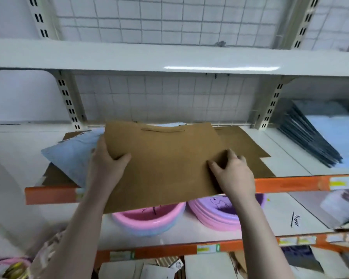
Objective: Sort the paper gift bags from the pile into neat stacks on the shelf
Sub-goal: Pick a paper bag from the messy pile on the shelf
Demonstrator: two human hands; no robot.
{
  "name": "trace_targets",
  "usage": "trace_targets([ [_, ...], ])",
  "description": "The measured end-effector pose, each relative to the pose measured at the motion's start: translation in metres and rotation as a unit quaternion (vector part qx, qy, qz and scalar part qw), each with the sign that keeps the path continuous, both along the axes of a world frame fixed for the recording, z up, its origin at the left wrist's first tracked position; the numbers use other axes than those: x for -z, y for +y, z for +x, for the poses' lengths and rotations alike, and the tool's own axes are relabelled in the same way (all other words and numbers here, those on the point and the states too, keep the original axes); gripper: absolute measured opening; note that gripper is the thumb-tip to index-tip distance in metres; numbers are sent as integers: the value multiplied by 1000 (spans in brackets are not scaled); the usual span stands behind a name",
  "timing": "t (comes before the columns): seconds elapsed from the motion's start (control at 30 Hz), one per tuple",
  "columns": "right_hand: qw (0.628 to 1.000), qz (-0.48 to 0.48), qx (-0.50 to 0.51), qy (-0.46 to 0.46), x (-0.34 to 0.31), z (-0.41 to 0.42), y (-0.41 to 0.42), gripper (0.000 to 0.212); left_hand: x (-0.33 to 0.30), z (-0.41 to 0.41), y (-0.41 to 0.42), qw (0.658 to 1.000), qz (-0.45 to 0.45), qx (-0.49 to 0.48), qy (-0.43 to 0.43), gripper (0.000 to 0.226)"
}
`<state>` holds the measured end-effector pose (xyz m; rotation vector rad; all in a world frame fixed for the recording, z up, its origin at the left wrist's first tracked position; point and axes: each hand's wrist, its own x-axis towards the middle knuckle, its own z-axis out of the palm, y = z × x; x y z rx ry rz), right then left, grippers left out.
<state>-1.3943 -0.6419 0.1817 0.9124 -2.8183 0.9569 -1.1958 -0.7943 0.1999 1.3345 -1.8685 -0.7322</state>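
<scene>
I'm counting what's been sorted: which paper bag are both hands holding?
The top brown bag, handle toward the back; left hand and right hand pinch its side edges. The light blue bag lies beneath, untouched.

Matt brown paper bag

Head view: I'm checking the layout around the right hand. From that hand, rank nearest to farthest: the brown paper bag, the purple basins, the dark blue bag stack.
1. Brown paper bag: under the right hand, in its grip.
2. Purple basins: on the shelf below, just beneath the wrist.
3. Dark blue bag stack: far right on the same shelf.
</scene>
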Motion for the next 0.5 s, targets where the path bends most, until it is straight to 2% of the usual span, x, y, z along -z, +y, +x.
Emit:
trace_targets([
  [0.13,999,-15,48,18,1,-38,77,58,-2,-59,48,999,-1,49,14,62],
  [0.27,994,-16,106,35,2,-88,170,59,0,-129,123,995,-12,95,-36,72],
  [0.5,987,-8,153,58,6,-174,321,60,10,-248,256,986,-33,149,-69,79],
])
